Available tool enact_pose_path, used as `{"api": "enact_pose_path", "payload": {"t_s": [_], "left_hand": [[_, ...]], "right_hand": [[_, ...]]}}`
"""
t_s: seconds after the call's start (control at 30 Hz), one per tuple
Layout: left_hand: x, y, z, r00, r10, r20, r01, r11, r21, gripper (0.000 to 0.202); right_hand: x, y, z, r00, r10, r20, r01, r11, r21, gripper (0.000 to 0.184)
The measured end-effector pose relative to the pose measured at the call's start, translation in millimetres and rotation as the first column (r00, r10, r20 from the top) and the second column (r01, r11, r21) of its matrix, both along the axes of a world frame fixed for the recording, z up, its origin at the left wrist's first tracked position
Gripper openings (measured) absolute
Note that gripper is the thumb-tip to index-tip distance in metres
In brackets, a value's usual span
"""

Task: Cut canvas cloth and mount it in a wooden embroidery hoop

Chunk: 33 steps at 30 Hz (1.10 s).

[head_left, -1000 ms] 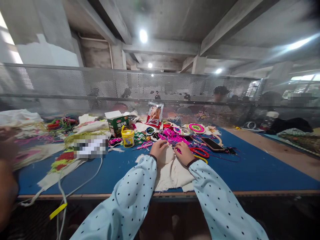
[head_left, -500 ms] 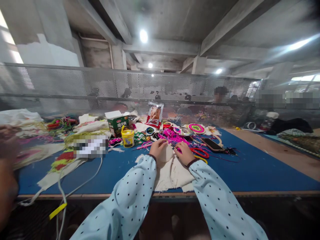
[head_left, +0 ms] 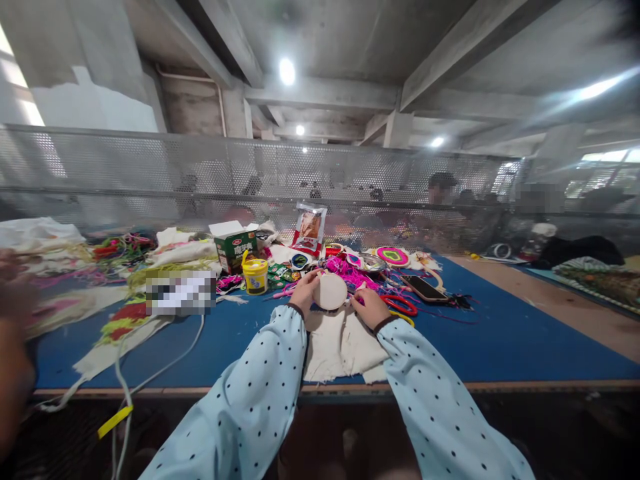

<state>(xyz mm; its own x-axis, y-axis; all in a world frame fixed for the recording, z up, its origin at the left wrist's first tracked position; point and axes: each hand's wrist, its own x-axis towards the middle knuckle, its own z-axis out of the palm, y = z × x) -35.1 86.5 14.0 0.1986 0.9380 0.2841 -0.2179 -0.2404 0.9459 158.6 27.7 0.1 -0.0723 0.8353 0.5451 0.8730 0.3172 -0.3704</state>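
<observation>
In the head view, a flat round cream disc, which looks like cloth on a small hoop, is raised slightly above the table. My left hand grips its left edge, thumb and fingers closed on it. My right hand is just right of the disc, its fingertips pinched together; anything small between them is too unclear to name. Below both hands lies a piece of cream cloth with frayed edges. Bright pink yarn is heaped behind the disc, and red-handled scissors are beside my right hand.
Behind my hands stand a yellow tub, a green box and a red-and-white food packet. A phone lies to the right. Another person's blurred arm is at far left. A perforated metal screen runs along the back.
The disc has come up off the cloth in my left hand, its face now showing more. My left hand has moved slightly left, and my right hand has come off the disc's right side.
</observation>
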Motion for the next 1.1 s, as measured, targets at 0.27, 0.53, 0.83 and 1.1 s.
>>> {"api": "enact_pose_path", "payload": {"t_s": [0.27,0.53,0.83,1.1], "left_hand": [[4,-7,-0.6,0.992,-0.117,-0.048,0.115,0.993,-0.038,0.048],[6,-10,1.6,0.980,-0.043,-0.192,0.053,0.997,0.048,0.026],[9,-11,3.2,0.968,-0.028,-0.250,0.060,0.991,0.121,0.038],[7,-9,1.6,0.966,-0.002,-0.260,0.042,0.988,0.151,0.021]], "right_hand": [[-6,-8,12.2,0.987,0.130,-0.093,-0.125,0.990,0.063,0.027],[-9,-13,13.8,0.971,0.120,-0.206,-0.128,0.992,-0.023,0.011],[-10,-14,12.7,0.970,0.127,-0.209,-0.144,0.987,-0.070,0.012],[-13,-18,16.9,0.990,0.095,-0.100,-0.106,0.988,-0.113,0.015]]}}
